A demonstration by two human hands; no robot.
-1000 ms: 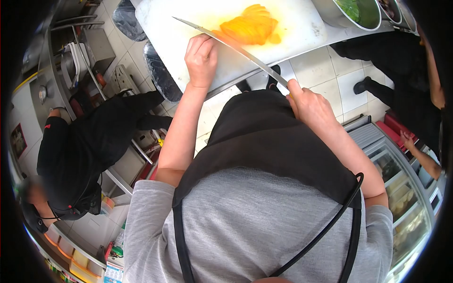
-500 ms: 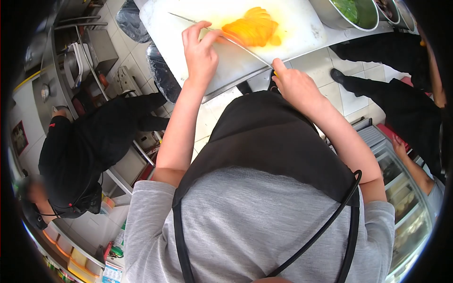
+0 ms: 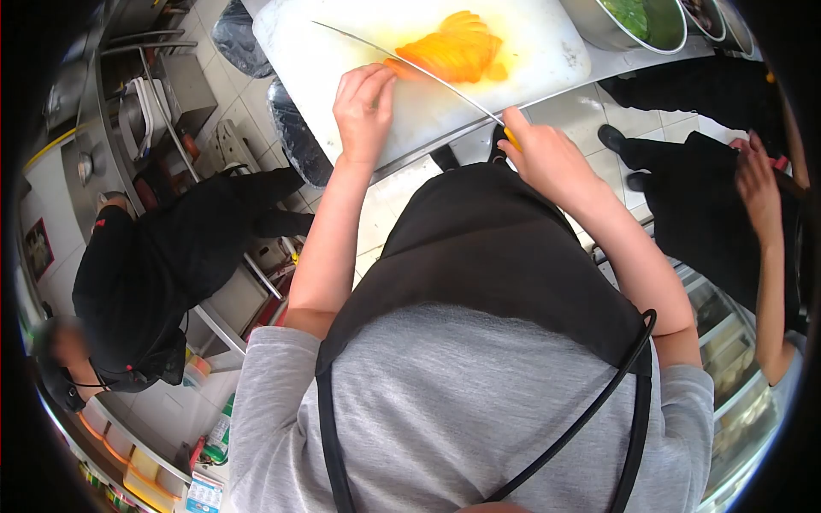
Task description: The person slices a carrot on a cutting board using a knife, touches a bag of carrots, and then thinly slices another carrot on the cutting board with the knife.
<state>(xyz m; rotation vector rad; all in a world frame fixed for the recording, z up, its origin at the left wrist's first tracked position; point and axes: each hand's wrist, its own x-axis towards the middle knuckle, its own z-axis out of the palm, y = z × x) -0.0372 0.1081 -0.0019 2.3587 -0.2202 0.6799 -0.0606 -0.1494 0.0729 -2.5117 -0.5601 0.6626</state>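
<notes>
My right hand (image 3: pixel 556 167) is wrapped around the yellow handle of a long thin kitchen knife (image 3: pixel 462 98). Its blade slants up and left over a white cutting board (image 3: pixel 316 77), along the near left side of a fanned pile of thin orange-coloured slices (image 3: pixel 457 51). I cannot tell what food they are. Beside the blade, my left hand (image 3: pixel 363 111) has its fingers bunched together at the pile's near left end. A bit of orange shows by the fingertips, but whatever they pinch is hidden. Yellowish juice wets the board around the slices.
Metal bowls stand right of the board, one with green leaves (image 3: pixel 629 19). Black plastic-wrapped bundles (image 3: pixel 295 132) lie left of it. A person in black (image 3: pixel 162 256) bends over a left counter. Other people stand at right, near a glass-fronted case (image 3: pixel 735 368).
My left hand has drawn back from over the blade, its spread fingers now bunched. The knife has shifted slightly right. At the right, another person's arm has risen.
</notes>
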